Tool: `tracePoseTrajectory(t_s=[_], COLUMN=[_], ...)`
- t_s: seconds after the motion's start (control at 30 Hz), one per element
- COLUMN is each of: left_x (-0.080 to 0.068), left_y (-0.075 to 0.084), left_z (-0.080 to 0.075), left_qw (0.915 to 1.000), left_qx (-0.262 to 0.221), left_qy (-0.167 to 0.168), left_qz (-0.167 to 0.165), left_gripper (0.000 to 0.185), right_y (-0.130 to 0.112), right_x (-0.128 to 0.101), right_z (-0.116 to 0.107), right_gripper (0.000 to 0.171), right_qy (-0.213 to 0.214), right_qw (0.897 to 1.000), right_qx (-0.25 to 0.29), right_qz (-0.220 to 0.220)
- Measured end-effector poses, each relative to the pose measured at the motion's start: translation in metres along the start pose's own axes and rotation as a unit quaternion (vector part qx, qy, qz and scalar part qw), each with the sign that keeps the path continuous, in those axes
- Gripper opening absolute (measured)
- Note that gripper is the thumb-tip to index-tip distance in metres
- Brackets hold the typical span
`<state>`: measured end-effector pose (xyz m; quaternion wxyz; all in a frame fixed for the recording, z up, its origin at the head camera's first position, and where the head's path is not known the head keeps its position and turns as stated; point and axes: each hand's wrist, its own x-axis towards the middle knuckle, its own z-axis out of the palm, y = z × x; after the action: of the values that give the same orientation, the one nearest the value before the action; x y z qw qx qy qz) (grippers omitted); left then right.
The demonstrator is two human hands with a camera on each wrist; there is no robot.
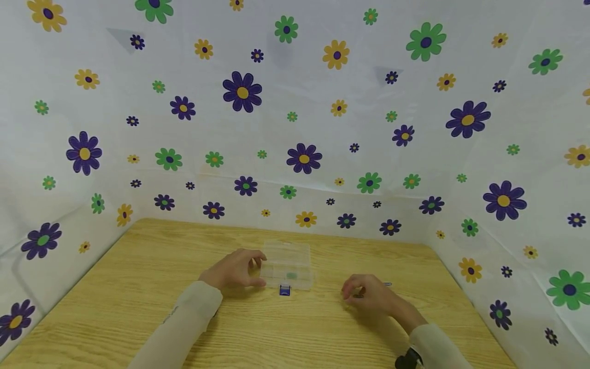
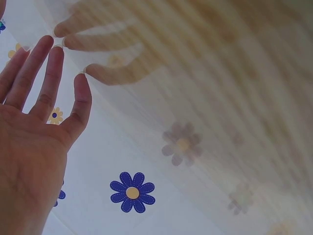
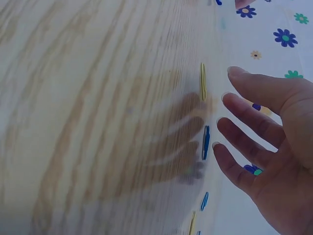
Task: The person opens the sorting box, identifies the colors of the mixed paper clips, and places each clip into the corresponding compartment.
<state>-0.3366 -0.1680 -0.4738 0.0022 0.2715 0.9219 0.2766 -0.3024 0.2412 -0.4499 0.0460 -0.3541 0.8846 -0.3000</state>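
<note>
A clear plastic compartment box [image 1: 301, 283] lies with its lid [image 1: 288, 251] folded back, and a small green item [image 1: 291, 275] shows inside it. At its front edge is a blue latch [image 1: 285, 290]. My left hand [image 1: 235, 269] rests at the box's left side, thumb and forefinger spread along the edge. To the right of the box, my right hand [image 1: 371, 293] is low over the table, fingers loosely bent. Its fingertips are close to a slim dark blue piece [image 3: 205, 142] and a yellow one [image 3: 203, 82], with nothing gripped in the right wrist view.
More slim pieces lie on the wood-grain table [image 1: 286, 333], including a light blue one [image 3: 204, 200] and another yellow one [image 3: 192, 224]. A white sheet [image 1: 313, 113] printed with flowers walls in the back and both sides. My right wrist bears a dark strap [image 1: 408, 359].
</note>
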Motion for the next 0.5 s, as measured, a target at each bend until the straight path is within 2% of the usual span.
tracePoseTrajectory(t_s=[0.17, 0.5], left_x=[-0.0008, -0.0001], left_y=[0.0023, 0.0013], left_z=[-0.0007, 0.0002], left_qw=[1.0000, 1.0000], left_qx=[-0.001, 0.004], left_qy=[0.002, 0.003], left_qz=[-0.003, 0.000], left_gripper=[0.066, 0.066], right_y=[0.0031, 0.0097], right_x=[-0.0041, -0.0076], right_z=[-0.0010, -0.0014], right_gripper=[0.007, 0.005], right_qy=[-0.001, -0.017], right_qw=[1.000, 1.000], right_qx=[-0.022, -0.018], right_qz=[-0.002, -0.007])
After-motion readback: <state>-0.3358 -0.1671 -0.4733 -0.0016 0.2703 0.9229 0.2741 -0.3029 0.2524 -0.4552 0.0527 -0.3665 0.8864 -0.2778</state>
